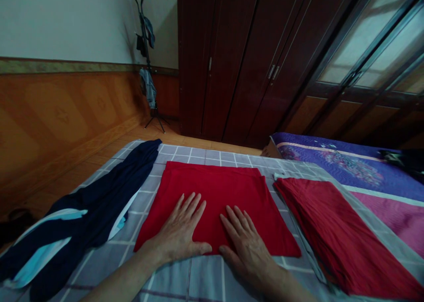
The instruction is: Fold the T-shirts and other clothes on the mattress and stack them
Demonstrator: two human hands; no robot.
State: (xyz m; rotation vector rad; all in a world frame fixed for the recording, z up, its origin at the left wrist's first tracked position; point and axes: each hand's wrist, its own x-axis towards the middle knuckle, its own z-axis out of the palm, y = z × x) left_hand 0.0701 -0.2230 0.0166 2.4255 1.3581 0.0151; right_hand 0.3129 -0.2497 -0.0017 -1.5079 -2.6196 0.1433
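A bright red cloth (225,187), folded into a wide flat shape, lies on the grey checked bedcover (205,277). On its left part my left hand (182,229) rests flat with fingers spread. My right hand (245,242) lies on the near right part, palm down, fingers extended and slightly apart. Both thumbs point inward near the cloth's front edge, with a gap between them. Neither hand grips anything. Left of the red cloth is a dark navy garment (109,196) with light blue and white panels. Another red garment (347,235) is laid out on the right, over a greyish cloth.
Beyond the bed's far edge is a wooden floor (185,140), then a dark red wardrobe (232,63). A coat rack (145,50) with hanging items stands in the corner. A purple and pink bedcover (338,160) is at the right.
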